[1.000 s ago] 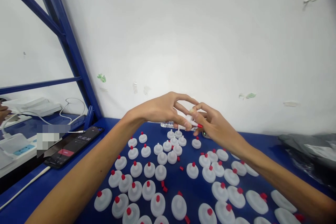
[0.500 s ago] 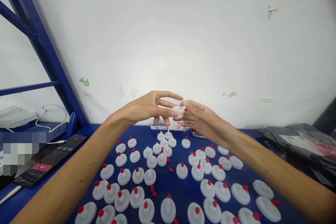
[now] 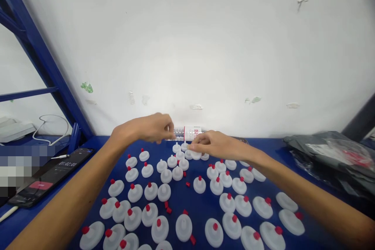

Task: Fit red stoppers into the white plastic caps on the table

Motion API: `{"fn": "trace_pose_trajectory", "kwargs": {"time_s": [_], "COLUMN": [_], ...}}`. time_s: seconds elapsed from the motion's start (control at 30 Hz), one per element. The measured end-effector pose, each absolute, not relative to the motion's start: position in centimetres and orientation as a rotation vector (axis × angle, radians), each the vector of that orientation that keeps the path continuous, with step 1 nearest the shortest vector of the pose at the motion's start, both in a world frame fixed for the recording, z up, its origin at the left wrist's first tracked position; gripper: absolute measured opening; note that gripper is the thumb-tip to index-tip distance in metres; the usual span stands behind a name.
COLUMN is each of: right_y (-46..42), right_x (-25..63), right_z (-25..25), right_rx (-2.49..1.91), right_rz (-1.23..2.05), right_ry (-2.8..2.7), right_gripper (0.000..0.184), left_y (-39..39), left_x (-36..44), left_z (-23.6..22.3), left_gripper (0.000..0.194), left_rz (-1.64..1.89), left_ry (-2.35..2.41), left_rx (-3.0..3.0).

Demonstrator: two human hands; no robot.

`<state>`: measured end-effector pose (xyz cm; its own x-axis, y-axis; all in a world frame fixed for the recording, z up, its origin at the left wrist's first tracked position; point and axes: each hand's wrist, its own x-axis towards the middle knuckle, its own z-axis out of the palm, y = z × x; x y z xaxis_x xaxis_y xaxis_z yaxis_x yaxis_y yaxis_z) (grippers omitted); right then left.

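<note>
Many white disc-shaped plastic pieces (image 3: 199,184), most with a small red cap on top, stand spread over the blue table (image 3: 202,203). My right hand (image 3: 215,145) is down at the far group, its fingertips pinched on one white piece (image 3: 193,154). My left hand (image 3: 148,128) hovers just left of it above the far pieces, fingers curled in; what they hold, if anything, is hidden. A few loose red caps (image 3: 167,207) lie between the pieces.
A clear plastic bottle (image 3: 189,133) lies against the white wall behind my hands. A phone (image 3: 48,176) with a running timer lies at the left on a cable. A black plastic bag (image 3: 328,154) sits at the right. A blue steel frame (image 3: 43,62) stands at the left.
Both hands, which held a white piece together in the air, have dropped to the table. The right hand brought the piece down among the far group; the left hand drew apart and curled.
</note>
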<state>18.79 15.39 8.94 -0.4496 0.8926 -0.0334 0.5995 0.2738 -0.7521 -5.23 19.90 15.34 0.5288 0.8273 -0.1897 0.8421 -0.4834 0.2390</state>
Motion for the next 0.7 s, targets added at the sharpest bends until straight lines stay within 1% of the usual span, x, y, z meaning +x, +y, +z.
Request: {"fn": "trace_pose_trajectory", "kwargs": {"time_s": [0.1, 0.27, 0.33, 0.47, 0.6, 0.7], "right_y": [14.9, 14.3, 14.1, 14.2, 14.5, 14.6], "right_x": [18.2, 17.2, 17.0, 17.0, 17.3, 17.4], "right_z": [8.6, 7.7, 7.3, 7.0, 6.7, 7.0], "right_rx": [-1.366, -1.409, -1.422, -1.428, -1.414, -1.373], "right_rz": [0.953, 0.8, 0.756, 0.702, 0.726, 0.731], "right_ry": [-2.297, -2.392, -2.418, -2.467, -2.469, -2.447], "right_gripper": [0.046, 0.043, 0.039, 0.027, 0.016, 0.015], "left_y": [20.0, 19.9, 19.7, 19.3, 18.9, 19.0], "left_x": [-5.5, -4.5, -4.0, -3.4, -3.2, -3.5], "left_z": [14.6, 13.7, 13.5, 13.4, 13.4, 13.3], "left_gripper": [0.019, 0.016, 0.015, 0.013, 0.012, 0.016], "left_rz": [-0.461, -0.744, -0.79, -0.772, -0.754, -0.714], "left_ry": [1.407, 1.448, 1.467, 1.509, 1.548, 1.541], "left_rx": [2.317, 2.182, 2.152, 2.137, 2.127, 2.172]}}
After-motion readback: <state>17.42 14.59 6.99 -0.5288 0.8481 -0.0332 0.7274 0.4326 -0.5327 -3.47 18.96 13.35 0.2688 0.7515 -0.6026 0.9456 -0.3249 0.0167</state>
